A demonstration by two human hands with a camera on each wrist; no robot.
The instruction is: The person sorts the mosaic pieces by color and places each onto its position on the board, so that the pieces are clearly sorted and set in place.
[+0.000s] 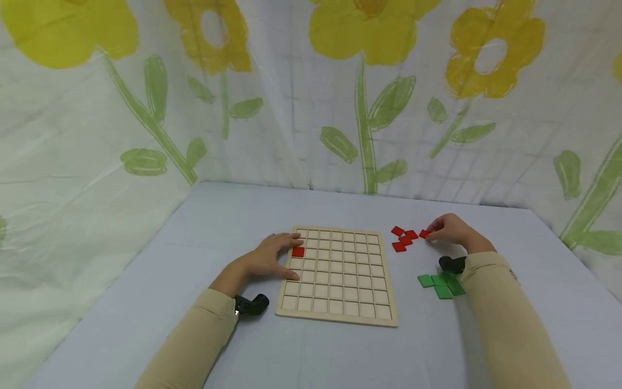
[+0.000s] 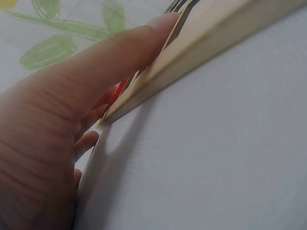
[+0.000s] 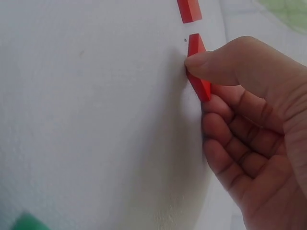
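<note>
A pale wooden grid board (image 1: 336, 320) lies on the table, with one red tile (image 1: 298, 252) set in a cell of its left column. My left hand (image 1: 266, 256) rests on the board's left edge, fingers behind that tile and thumb in front of it. In the left wrist view the thumb (image 2: 120, 55) lies over the rim. Right of the board, my right hand (image 1: 452, 229) pinches a red square tile (image 3: 199, 76) between thumb and curled fingers, low at the tabletop. Several more red tiles (image 1: 405, 240) lie loose between this hand and the board.
Several green tiles (image 1: 443, 292) sit near the right forearm, closer to the front. Behind the pale tabletop (image 1: 243, 210) hangs a white curtain (image 1: 291, 108) printed with yellow flowers. Each wrist carries a black device (image 1: 252, 305).
</note>
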